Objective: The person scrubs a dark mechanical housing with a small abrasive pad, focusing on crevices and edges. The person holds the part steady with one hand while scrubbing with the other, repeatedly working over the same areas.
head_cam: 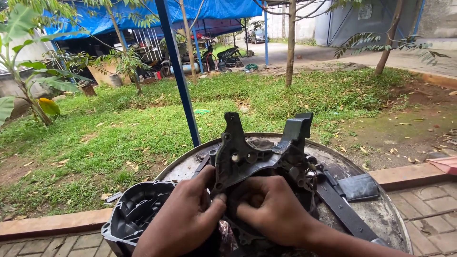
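Both hands are closing around a black casting (252, 157) standing on the round worktop (381, 214): left hand (183, 219) gripping its lower left edge, right hand (273, 209) pinching its base. It is looking heavy, rigid and greasy, best held by its thick lower webs.

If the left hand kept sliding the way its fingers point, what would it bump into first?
The left hand points up and to the right, so it would most likely press straight into the dark metal engine bracket it already touches. The right hand grips that same part close beside it. Depth is hard to judge.
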